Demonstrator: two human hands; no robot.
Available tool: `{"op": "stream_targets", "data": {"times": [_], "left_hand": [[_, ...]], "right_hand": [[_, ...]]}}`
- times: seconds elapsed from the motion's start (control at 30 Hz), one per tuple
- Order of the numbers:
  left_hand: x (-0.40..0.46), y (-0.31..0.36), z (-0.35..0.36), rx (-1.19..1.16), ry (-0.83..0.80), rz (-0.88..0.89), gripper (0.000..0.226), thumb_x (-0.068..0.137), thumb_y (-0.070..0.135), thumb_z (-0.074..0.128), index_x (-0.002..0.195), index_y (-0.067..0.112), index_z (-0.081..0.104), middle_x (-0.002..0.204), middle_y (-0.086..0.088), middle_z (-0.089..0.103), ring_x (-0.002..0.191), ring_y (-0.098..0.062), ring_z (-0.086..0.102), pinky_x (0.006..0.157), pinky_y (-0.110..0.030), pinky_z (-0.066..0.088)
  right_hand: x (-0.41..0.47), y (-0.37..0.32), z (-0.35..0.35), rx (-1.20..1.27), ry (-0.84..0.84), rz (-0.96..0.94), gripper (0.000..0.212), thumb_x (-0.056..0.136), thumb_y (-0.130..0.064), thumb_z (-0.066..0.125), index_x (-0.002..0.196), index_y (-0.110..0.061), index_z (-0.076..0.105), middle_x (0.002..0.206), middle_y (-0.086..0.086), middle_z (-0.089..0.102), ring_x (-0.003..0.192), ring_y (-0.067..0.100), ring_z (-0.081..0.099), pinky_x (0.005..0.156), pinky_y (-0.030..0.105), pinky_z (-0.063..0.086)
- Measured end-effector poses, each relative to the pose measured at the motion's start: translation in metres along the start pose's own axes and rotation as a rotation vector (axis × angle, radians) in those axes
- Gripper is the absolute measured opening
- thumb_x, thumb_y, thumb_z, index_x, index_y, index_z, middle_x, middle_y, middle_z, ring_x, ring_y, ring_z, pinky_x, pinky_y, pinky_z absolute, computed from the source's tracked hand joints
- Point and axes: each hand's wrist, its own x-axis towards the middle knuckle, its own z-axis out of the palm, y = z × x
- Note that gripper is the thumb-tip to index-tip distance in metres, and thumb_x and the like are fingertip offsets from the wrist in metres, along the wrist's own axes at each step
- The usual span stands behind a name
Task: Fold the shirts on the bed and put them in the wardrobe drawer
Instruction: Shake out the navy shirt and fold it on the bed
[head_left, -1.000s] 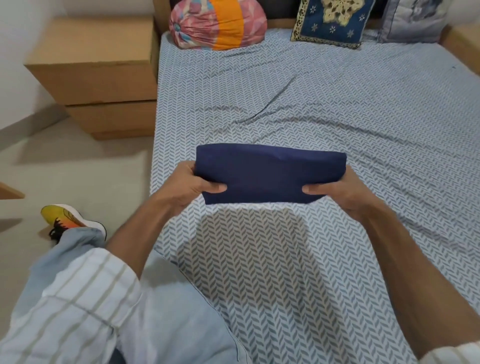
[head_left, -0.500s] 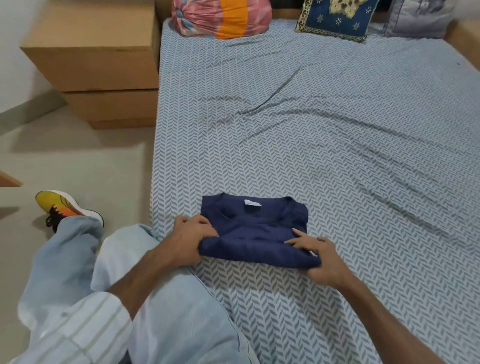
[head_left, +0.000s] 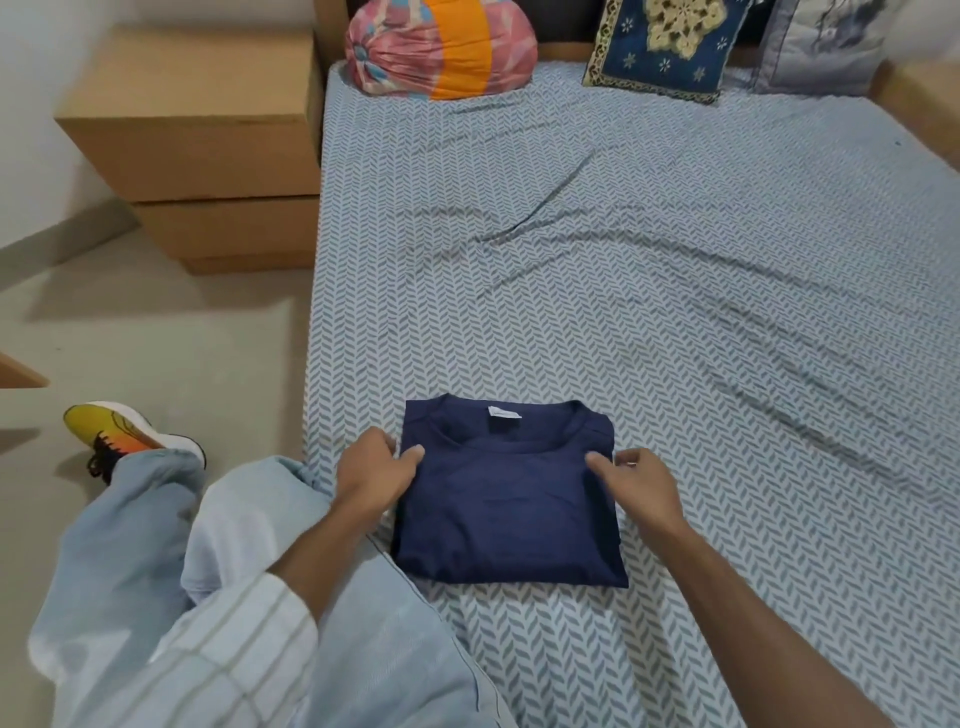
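One navy T-shirt (head_left: 506, 499) lies folded into a compact near-square on the bed (head_left: 675, 260), collar side away from the person, white neck label up. It sits near the bed's left edge, directly in front of the person, between the two hands.

Left hand (head_left: 375, 475): at the shirt's left edge near the collar end, thumb lying on top of the cloth, fingers curled down at the edge. It appears to pinch that edge, though the fingers under the fold are hidden.

Right hand (head_left: 641, 480): at the shirt's right edge, same level; fingers loosely bent, the tips touching or just over the cloth. Whether anything is gripped cannot be told.

Key relation: the two hands flank the folded shirt on opposite sides, so the bundle lies squarely between them. Its slightly longer side runs from the person toward the collar. Neither hand is clearly nearer; both are at the cloth.

Judgement: folding of this shirt looks complete. The next move likely calls for sliding both hands under the side edges and lifting level, so the fold does not drop open.

Counts: shirts in view, one; hands, two; pillows at the headboard, three; nightstand (head_left: 202, 135) left of the bed, one; sneaker (head_left: 127, 436) in view, one. No wardrobe drawer is in view.
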Motion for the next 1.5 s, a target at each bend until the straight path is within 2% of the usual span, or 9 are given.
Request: {"op": "stream_targets", "data": {"times": [0.07, 0.17, 0.3, 0.47, 0.63, 0.93, 1.2, 1.37, 1.5], "left_hand": [[0.003, 0.008, 0.005, -0.030, -0.015, -0.071, 0.048, 0.081, 0.047, 0.075, 0.100, 0.004, 0.066, 0.098, -0.014, 0.072, 0.096, -0.035, 0.066, 0.078, -0.036, 0.050], [0.000, 0.021, 0.013, -0.085, -0.042, -0.153, 0.061, 0.074, 0.041, 0.083, 0.114, 0.000, 0.061, 0.114, -0.015, 0.068, 0.107, -0.035, 0.065, 0.083, -0.034, 0.051], [-0.004, 0.029, 0.022, -0.160, -0.119, -0.229, 0.048, 0.068, 0.026, 0.085, 0.106, 0.008, 0.061, 0.103, -0.012, 0.069, 0.093, -0.031, 0.067, 0.080, -0.037, 0.058], [-0.012, 0.027, 0.021, -0.320, -0.127, -0.152, 0.013, 0.075, 0.014, 0.073, 0.087, 0.013, 0.068, 0.087, -0.007, 0.073, 0.077, -0.023, 0.067, 0.065, -0.029, 0.052], [-0.014, 0.025, 0.008, -0.633, -0.249, -0.119, 0.029, 0.088, 0.005, 0.068, 0.111, 0.021, 0.065, 0.104, -0.001, 0.074, 0.096, -0.022, 0.070, 0.090, -0.045, 0.058], [-0.041, 0.022, -0.096, -0.859, -0.359, 0.062, 0.033, 0.090, -0.009, 0.061, 0.120, 0.006, 0.064, 0.114, -0.014, 0.073, 0.099, -0.027, 0.072, 0.077, -0.035, 0.060], [-0.110, -0.031, -0.223, -0.952, -0.120, 0.195, 0.045, 0.093, -0.014, 0.048, 0.126, 0.014, 0.059, 0.118, -0.007, 0.072, 0.101, -0.021, 0.071, 0.086, -0.035, 0.057], [-0.147, -0.094, -0.287, -1.087, 0.121, 0.212, 0.038, 0.094, -0.008, 0.054, 0.123, 0.015, 0.061, 0.105, -0.001, 0.077, 0.092, -0.015, 0.074, 0.070, -0.026, 0.059], [-0.165, -0.156, -0.313, -1.194, 0.242, 0.195, 0.048, 0.090, -0.001, 0.062, 0.135, 0.013, 0.057, 0.118, -0.008, 0.073, 0.103, -0.023, 0.072, 0.076, -0.030, 0.060]], "right_hand": [[0.006, -0.010, 0.010, 0.023, -0.039, 0.041, 0.040, 0.074, -0.043, 0.080, 0.091, -0.011, 0.064, 0.085, 0.002, 0.071, 0.080, 0.019, 0.068, 0.078, 0.040, 0.058], [0.012, -0.013, 0.022, 0.074, -0.076, 0.109, 0.044, 0.065, -0.036, 0.087, 0.094, -0.010, 0.067, 0.088, 0.007, 0.073, 0.084, 0.026, 0.069, 0.076, 0.040, 0.059], [0.023, -0.013, 0.027, 0.139, -0.145, 0.197, 0.057, 0.051, -0.030, 0.088, 0.101, -0.012, 0.066, 0.093, 0.006, 0.073, 0.087, 0.027, 0.070, 0.082, 0.047, 0.060], [0.007, -0.027, 0.014, 0.191, -0.188, 0.156, 0.032, 0.067, -0.018, 0.079, 0.097, -0.011, 0.070, 0.092, 0.009, 0.075, 0.087, 0.027, 0.071, 0.084, 0.047, 0.060], [-0.008, -0.041, -0.005, 0.424, -0.440, 0.055, 0.027, 0.090, -0.008, 0.067, 0.117, -0.012, 0.068, 0.107, 0.010, 0.076, 0.101, 0.028, 0.072, 0.095, 0.049, 0.056], [-0.034, -0.110, -0.017, 0.441, -0.702, -0.137, 0.029, 0.098, -0.009, 0.059, 0.126, -0.009, 0.065, 0.120, 0.014, 0.071, 0.113, 0.031, 0.067, 0.101, 0.046, 0.050], [-0.109, -0.217, 0.038, 0.393, -0.964, -0.280, 0.035, 0.095, -0.020, 0.059, 0.127, -0.006, 0.065, 0.118, 0.014, 0.072, 0.102, 0.025, 0.072, 0.082, 0.035, 0.061], [-0.173, -0.278, 0.087, 0.243, -1.163, -0.468, 0.052, 0.074, -0.007, 0.074, 0.125, -0.011, 0.064, 0.116, 0.014, 0.073, 0.100, 0.028, 0.073, 0.073, 0.035, 0.061], [-0.214, -0.304, 0.145, 0.158, -1.177, -0.509, 0.029, 0.086, -0.004, 0.068, 0.115, -0.011, 0.067, 0.098, 0.010, 0.077, 0.079, 0.024, 0.074, 0.064, 0.034, 0.060]]}}
